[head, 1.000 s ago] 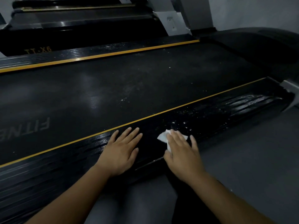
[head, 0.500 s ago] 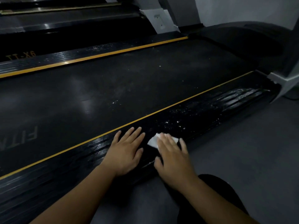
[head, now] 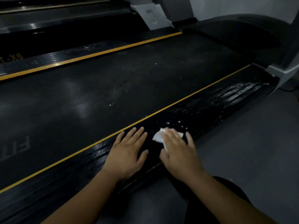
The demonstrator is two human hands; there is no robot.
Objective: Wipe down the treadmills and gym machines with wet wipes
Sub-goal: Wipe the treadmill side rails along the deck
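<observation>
Right hand (head: 179, 152) lies flat over a small crumpled white wet wipe (head: 157, 137), fingers straight and spread. Its grip is open, pressing the wipe down rather than pinching it, probably so the whole palm loads the cloth. The wipe sits on the black ribbed side rail (head: 234, 96) of the near treadmill, just right of the left hand (head: 127, 154), with only its far and left edges showing. The left hand is also flat on the rail, grip open and holding nothing; judged a brace for the person's lean. Rail beyond the wipe shows wet sheen and white flecks toward the grey upright base (head: 284, 71) (likely residue, cannot confirm). A thin yellow stripe (head: 178, 103) separates the rail from the wide matte black running belt (head: 97, 94), which carries scattered specks. Grey floor (head: 242, 151) borders the rail on the near side. The left hand lies next in line along the rail; nothing else obstructs. A second treadmill deck (head: 64, 18) lies beyond.
</observation>
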